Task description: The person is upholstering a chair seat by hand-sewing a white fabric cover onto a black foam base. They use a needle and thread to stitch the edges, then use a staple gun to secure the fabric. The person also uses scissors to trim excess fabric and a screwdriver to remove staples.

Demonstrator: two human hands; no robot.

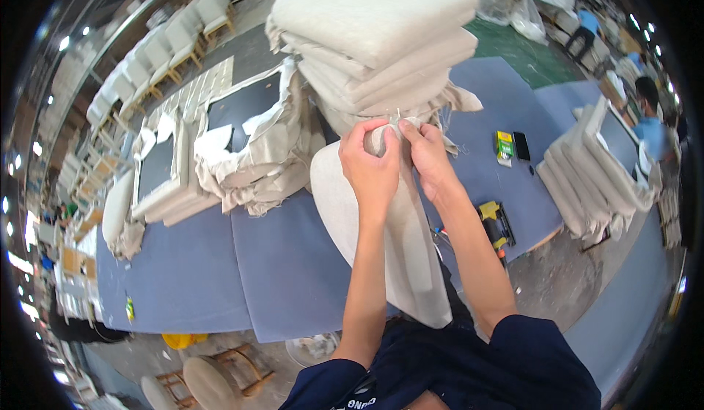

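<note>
A beige upholstery fabric piece, broad and rounded at its left side, hangs between my forearms. Its top edge is bunched where both hands meet. My left hand has its thumb and fingers closed on that edge. Right beside it, my right hand pinches the same edge with the thumb on top. Loose threads stick up between the fingertips. Just beyond the hands rises a tall stack of beige padded seats, with frayed cloth hanging from its lower layers. Whether the held fabric has padding inside, I cannot tell.
On the blue-covered table, more padded seats stand left. To the right lie a yellow-black staple gun, a yellow-green box and a phone. Another seat stack stands far right, near a person in blue.
</note>
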